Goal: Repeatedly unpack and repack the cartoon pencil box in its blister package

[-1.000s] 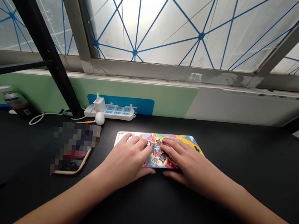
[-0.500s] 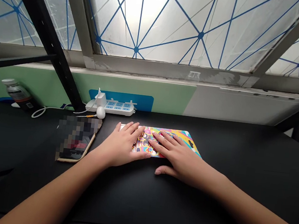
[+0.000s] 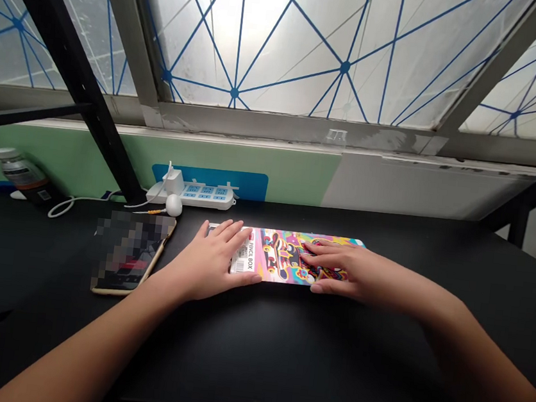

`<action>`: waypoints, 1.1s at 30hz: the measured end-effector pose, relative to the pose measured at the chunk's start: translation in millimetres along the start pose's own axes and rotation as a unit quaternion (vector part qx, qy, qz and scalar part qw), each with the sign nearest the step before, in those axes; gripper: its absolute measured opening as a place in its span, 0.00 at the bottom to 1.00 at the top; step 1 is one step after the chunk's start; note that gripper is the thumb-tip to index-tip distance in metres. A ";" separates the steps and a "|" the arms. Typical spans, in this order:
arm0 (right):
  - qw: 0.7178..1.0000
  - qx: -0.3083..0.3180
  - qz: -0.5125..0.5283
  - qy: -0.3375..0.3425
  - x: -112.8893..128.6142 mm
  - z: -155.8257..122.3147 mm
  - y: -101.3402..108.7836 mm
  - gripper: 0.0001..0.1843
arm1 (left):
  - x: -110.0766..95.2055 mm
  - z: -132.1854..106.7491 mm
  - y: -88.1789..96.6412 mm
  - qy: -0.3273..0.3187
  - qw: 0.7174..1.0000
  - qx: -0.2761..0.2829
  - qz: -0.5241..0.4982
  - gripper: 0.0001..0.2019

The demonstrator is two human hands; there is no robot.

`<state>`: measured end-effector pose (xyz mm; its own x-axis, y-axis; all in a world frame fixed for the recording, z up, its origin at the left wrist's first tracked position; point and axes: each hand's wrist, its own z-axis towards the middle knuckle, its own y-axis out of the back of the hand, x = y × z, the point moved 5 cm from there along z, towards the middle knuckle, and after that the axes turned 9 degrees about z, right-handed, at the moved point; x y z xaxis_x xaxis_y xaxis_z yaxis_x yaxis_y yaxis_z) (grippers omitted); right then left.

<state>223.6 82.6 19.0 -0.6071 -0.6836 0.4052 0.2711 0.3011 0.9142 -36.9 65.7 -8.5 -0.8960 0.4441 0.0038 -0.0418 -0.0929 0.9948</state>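
Note:
A flat, brightly printed pencil box [image 3: 281, 257] with a white label strip lies on the black table [image 3: 280, 351] just ahead of me. My left hand [image 3: 210, 264] rests flat on its left end, fingers stretched out and thumb along the near edge. My right hand [image 3: 342, 271] lies flat on the right half of the lid, fingers pointing left and thumb against the near edge. Neither hand is wrapped round the box.
A phone [image 3: 129, 261] lies to the left of the box. Behind it are a white power strip [image 3: 194, 194] with a plugged charger, a white cable [image 3: 71, 203] and a small bottle [image 3: 22, 174] on its side. A window wall and a black diagonal frame bar [image 3: 70, 69] stand behind.
The two hands have slid apart along the box, the left toward the left end and the right toward the right, uncovering the label and middle artwork. The view shifted slightly.

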 end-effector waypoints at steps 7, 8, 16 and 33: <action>0.993 -0.076 -0.073 0.052 41.9 27.3 -37.1 0.42 | 0.3 0.3 -2.8 -0.001 1.000 0.015 0.010 0.43; 0.995 -0.053 -0.068 0.055 46.0 29.2 -43.2 0.45 | 0.6 0.7 -3.1 -0.001 1.000 0.015 0.012 0.42; 0.999 0.001 -0.037 -0.019 11.9 -3.2 -15.4 0.34 | -4.5 4.4 -4.1 -0.022 1.000 0.002 0.004 0.44; 0.986 -0.086 -0.139 0.033 20.8 32.6 -57.8 0.41 | -12.1 -2.9 2.9 0.023 0.998 0.041 0.038 0.35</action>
<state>170.9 72.6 -25.3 -0.6272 -0.7676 0.1320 0.2267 -0.0179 0.9738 -27.5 57.4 -5.9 -0.9145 0.3973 0.0769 0.0620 -0.0500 0.9968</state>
